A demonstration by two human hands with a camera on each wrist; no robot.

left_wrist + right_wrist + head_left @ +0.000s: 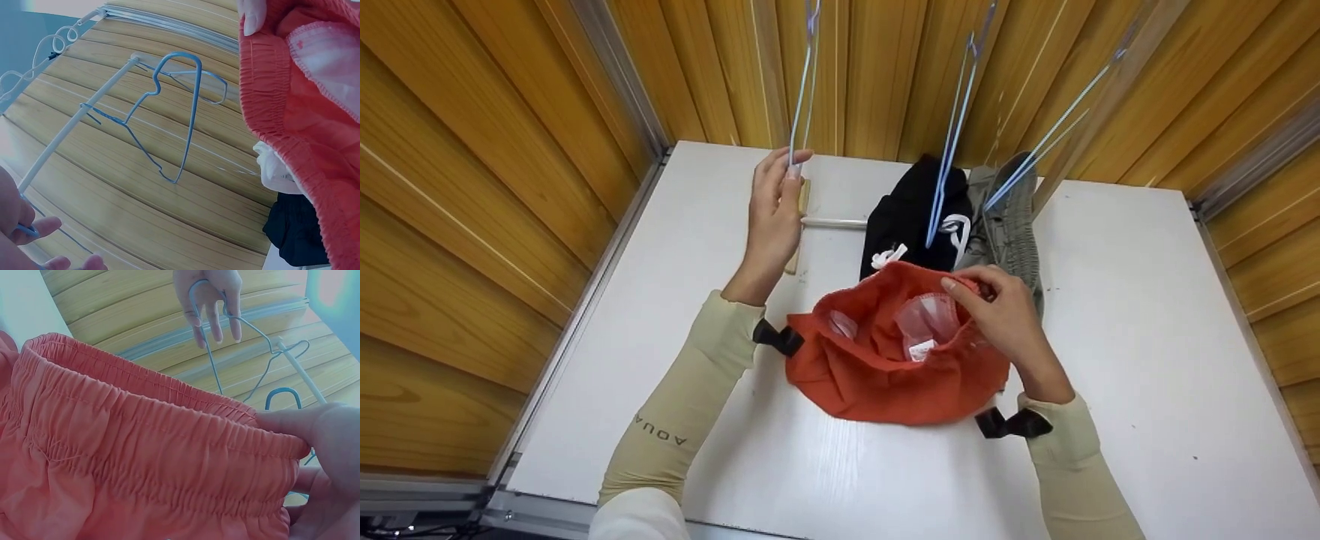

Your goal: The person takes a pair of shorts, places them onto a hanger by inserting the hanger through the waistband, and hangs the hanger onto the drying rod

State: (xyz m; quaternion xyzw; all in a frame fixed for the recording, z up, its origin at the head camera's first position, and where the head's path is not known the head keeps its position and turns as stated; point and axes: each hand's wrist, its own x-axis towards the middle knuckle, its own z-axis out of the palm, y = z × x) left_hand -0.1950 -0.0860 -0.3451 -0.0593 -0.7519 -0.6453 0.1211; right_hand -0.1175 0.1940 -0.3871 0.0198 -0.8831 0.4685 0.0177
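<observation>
My left hand (776, 206) is raised at the lower end of a blue wire hanger (798, 112), thumb and fingers around the wire. In the right wrist view, that hand (212, 304) has its fingers pointing down beside the hanger's bend. My right hand (1006, 319) pinches the elastic waistband of red shorts (870, 390). The waist gapes open, showing pale pocket lining (926, 319) and a white label (921, 350) inside. In the right wrist view, the gathered waistband (157, 424) stretches away from the thumb; the fingers are partly hidden behind the cloth.
Two more blue hangers, one in the middle (949, 150) and one at right (1054, 135), hang from above. Behind the shorts lie a black garment (911, 214) with white drawstrings and a grey-green garment (1018, 232) on the white table (1147, 337). Wooden panels (870, 75) enclose the back and sides.
</observation>
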